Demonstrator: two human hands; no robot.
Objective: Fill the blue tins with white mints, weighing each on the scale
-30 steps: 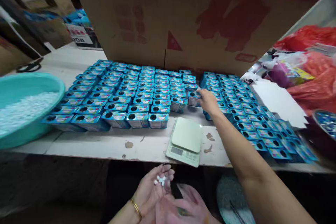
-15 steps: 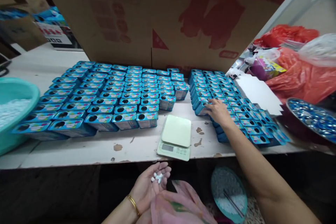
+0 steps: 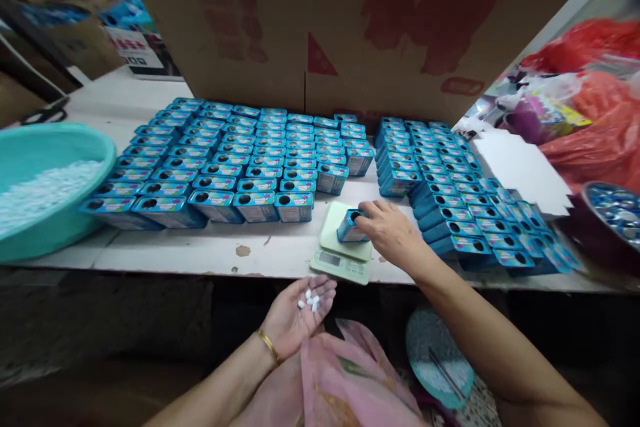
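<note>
My right hand (image 3: 387, 233) grips a small blue tin (image 3: 349, 227) and holds it on the pale green scale (image 3: 341, 255) near the table's front edge. My left hand (image 3: 300, 313) is cupped palm up below the table edge, with several small white candies (image 3: 310, 300) lying in it; a gold bangle is on that wrist. Behind the scale stand two blocks of the same blue tins with round holes in their tops, a large block (image 3: 235, 160) on the left and another block (image 3: 450, 193) on the right.
A teal basin (image 3: 45, 147) of white candies sits at the left. A big cardboard box (image 3: 320, 20) walls off the back. Red and clear plastic bags (image 3: 595, 113), white card (image 3: 520, 167) and a bowl of blue lids (image 3: 613, 210) lie at the right. A small dish (image 3: 437, 360) is below the table.
My right hand left the right block of tins with one tin and brought it to the scale. My left hand stayed cupped with the candies. The camera view shifted slightly.
</note>
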